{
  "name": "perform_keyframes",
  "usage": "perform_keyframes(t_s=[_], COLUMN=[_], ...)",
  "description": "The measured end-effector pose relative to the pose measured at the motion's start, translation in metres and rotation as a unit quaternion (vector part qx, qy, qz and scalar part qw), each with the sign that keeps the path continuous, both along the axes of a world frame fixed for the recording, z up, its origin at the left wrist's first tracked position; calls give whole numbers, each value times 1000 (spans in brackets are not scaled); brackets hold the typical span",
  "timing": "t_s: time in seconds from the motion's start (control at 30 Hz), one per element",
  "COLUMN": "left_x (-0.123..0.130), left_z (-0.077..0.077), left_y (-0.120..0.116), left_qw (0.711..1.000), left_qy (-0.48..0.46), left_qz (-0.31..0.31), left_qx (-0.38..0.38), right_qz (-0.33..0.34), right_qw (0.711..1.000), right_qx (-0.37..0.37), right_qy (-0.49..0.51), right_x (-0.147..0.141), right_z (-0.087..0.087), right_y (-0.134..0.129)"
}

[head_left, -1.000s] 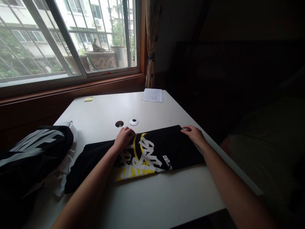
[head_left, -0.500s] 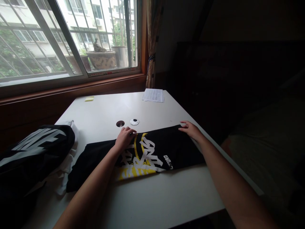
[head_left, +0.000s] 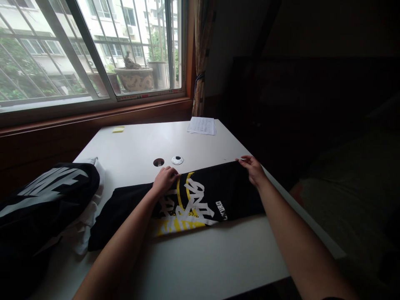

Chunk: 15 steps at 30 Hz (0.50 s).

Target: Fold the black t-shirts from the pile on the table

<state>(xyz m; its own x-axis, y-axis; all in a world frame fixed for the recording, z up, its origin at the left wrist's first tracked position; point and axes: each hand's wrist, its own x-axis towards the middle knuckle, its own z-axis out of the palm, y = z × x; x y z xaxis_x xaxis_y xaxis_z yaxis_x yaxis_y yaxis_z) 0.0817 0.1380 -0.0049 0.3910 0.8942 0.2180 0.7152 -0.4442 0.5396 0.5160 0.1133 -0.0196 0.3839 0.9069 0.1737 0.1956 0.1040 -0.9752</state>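
A black T-shirt (head_left: 233,187) with white and yellow lettering lies folded into a long strip across the white table (head_left: 218,258). My left hand (head_left: 165,180) is closed at the middle of its far edge, fingertips pinching the cloth beside the yellow print. At the far right corner, my right hand (head_left: 252,170) pinches the fabric between thumb and fingers. The shirt's left part runs behind my left forearm, which hides some of it.
At the table's left side sits a pile of black and white clothing (head_left: 62,187) with grey lettering. Farther back are a round cable hole (head_left: 158,162), its white cap (head_left: 177,160), papers (head_left: 201,126) and yellow sticky notes (head_left: 118,130). A barred window (head_left: 137,54) stands beyond.
My right hand has closed on the shirt's far right corner and drawn it slightly up and outward. My left hand stays at the far edge.
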Motion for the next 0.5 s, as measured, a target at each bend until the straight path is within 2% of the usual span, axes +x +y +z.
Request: perform_keyframes(t_s=[0.17,0.33,0.4,0.5], left_x=[-1,1,2,3], left_z=[1,0,0,-1], left_y=[1,-4,-6,-8], left_qw=[1000,1000,999,998], left_qy=[-6,-1,12,30], left_qz=[-1,3,4,1], left_qx=[-2,13,34,60], right_qz=[-46,-88,-80,-40], right_qw=[998,983,982,988], right_qx=[6,21,-5,-81], right_qy=[-30,-159,-170,-127], right_x=[-2,-1,-1,-1], right_z=[-8,-10,-8,-2], right_y=[9,12,11,7])
